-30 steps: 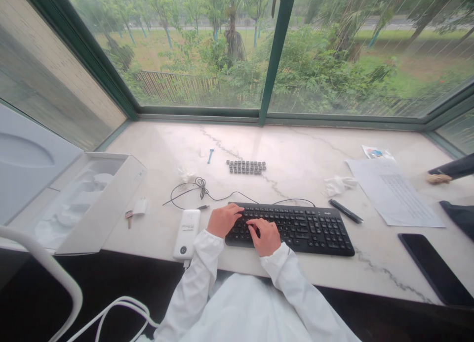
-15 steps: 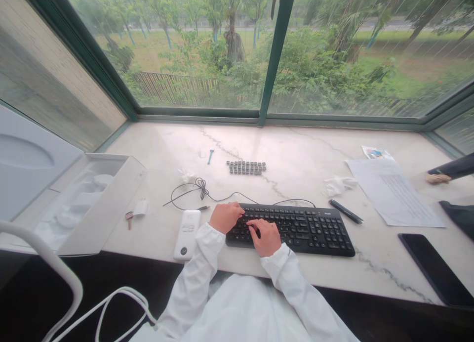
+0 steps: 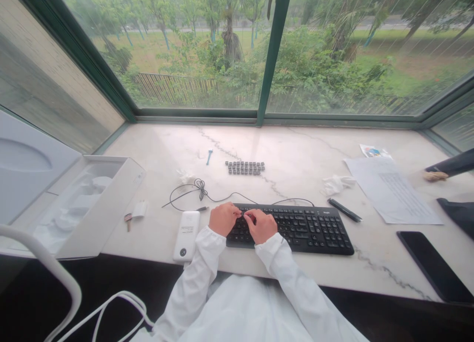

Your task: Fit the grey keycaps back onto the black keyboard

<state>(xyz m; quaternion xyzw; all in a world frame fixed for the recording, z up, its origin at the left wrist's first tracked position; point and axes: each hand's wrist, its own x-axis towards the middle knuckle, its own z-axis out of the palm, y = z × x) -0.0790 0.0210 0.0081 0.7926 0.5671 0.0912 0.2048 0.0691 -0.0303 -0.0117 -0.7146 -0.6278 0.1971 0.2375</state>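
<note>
A black keyboard [image 3: 314, 231] lies along the front of the marble counter, its cable running behind it. My left hand [image 3: 223, 219] is over its left end with thumb and fingers pinched together. Close beside it, my right hand [image 3: 262, 227] has its fingers drawn into a pinch too, the two sets of fingertips nearly meeting above the upper left keys. Whatever sits between the fingertips is too small and dark to make out. Beyond the keyboard, several dark keycaps [image 3: 245, 168] are set out in neat rows. A small blue tool [image 3: 209, 156] lies to their left.
Left of the keyboard are a white power bank [image 3: 186, 235], a key [image 3: 128, 221], a coiled cable [image 3: 200, 186] and an open white box [image 3: 99, 203]. To the right lie a pen [image 3: 345, 210], crumpled tissue [image 3: 336, 185], a printed sheet [image 3: 394, 191] and a phone [image 3: 433, 265].
My right hand has moved up and slightly left over the keys, bringing its fingertips to those of my left hand. My left hand has stayed nearly in place.
</note>
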